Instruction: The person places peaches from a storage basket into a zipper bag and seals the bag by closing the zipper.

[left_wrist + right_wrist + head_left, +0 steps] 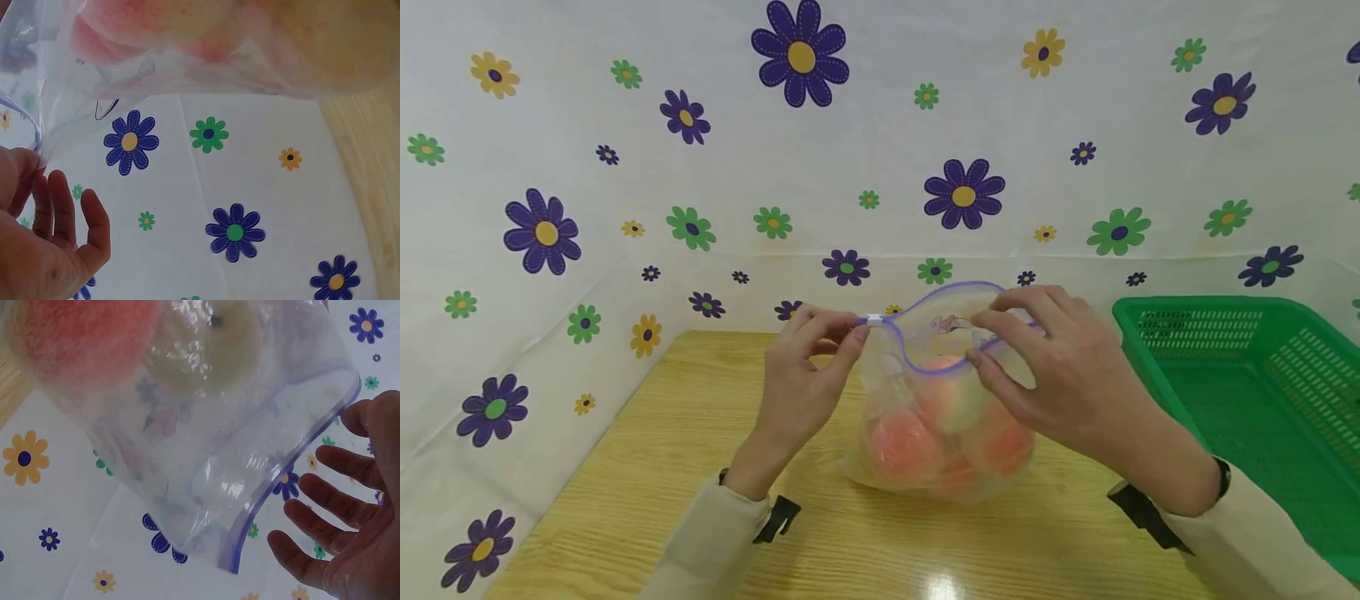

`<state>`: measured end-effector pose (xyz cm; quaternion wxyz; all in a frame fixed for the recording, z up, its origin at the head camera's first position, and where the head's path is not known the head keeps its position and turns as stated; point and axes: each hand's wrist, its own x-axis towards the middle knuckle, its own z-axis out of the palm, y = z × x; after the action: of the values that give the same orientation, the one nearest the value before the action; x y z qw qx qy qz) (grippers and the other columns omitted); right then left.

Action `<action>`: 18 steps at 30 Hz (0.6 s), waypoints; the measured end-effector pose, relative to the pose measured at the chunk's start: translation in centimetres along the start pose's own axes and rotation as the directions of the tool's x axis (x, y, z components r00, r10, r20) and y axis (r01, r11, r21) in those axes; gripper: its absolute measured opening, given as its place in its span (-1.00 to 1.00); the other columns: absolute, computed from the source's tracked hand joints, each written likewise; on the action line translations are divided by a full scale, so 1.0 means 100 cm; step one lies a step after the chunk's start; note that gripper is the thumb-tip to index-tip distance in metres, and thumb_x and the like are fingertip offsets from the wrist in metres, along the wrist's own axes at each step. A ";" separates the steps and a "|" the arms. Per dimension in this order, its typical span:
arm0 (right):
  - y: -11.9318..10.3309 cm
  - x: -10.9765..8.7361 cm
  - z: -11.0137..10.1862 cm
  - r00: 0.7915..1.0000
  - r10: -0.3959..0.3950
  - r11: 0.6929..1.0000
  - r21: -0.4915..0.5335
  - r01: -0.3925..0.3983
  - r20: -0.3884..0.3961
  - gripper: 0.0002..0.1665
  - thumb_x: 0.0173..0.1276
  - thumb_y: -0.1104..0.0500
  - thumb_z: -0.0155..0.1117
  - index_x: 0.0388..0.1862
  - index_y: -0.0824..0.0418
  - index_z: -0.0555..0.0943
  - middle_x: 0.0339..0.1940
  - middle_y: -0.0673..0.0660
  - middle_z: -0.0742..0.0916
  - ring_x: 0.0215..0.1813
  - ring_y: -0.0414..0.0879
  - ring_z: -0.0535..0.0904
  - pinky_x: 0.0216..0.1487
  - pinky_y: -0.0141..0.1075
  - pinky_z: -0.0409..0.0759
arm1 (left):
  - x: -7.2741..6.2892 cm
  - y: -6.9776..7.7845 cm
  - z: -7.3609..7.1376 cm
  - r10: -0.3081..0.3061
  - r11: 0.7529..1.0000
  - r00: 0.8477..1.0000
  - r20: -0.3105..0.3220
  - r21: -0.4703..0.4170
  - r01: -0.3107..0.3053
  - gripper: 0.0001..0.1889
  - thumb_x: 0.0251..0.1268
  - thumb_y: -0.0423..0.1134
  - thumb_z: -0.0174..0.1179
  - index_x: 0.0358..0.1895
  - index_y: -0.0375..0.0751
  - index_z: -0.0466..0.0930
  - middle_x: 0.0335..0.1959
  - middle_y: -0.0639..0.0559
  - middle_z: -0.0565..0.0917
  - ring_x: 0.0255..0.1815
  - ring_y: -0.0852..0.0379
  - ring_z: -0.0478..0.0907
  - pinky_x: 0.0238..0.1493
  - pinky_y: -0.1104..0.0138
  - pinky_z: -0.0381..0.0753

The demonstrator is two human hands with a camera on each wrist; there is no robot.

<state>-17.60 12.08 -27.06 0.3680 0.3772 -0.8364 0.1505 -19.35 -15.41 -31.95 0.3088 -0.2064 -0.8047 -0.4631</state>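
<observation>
A clear zip bag [880,387] with a purple seal stands on the table, its mouth gaping. Inside it lie several pink and pale yellow peach-like fruits [906,446]. My left hand [808,375] pinches the bag's top left corner, right beside the white slider [875,320]. At the right part of the mouth is my right hand [1075,375], thumb near the front lip and fingers by the back one. In the right wrist view, its spread fingers [334,503] stand apart from the purple seal [275,481], and the thumb is at the seal's edge.
A green plastic basket [1195,307] with mesh walls sits on the right. The wooden table [700,400] lies under the bag. Behind and to the left hangs a white cloth [865,150] printed with flowers.
</observation>
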 end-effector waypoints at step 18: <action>-0.013 0.026 0.031 0.976 -0.216 0.969 -0.113 0.219 0.034 -0.58 0.29 0.03 0.52 0.11 0.04 0.69 -0.05 0.14 0.72 0.09 0.13 0.63 0.13 0.00 0.67 | 0.002 0.016 -0.006 0.439 0.861 0.883 0.164 0.202 -0.466 -0.85 0.19 -0.39 0.45 -0.19 -0.17 0.76 -0.26 0.04 0.74 -0.26 0.15 0.62 -0.29 0.41 0.66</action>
<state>-19.35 8.14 -27.33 0.3947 0.4463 -0.8012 0.0565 -18.38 -15.18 -30.58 0.3857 -0.3772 -0.7988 -0.2664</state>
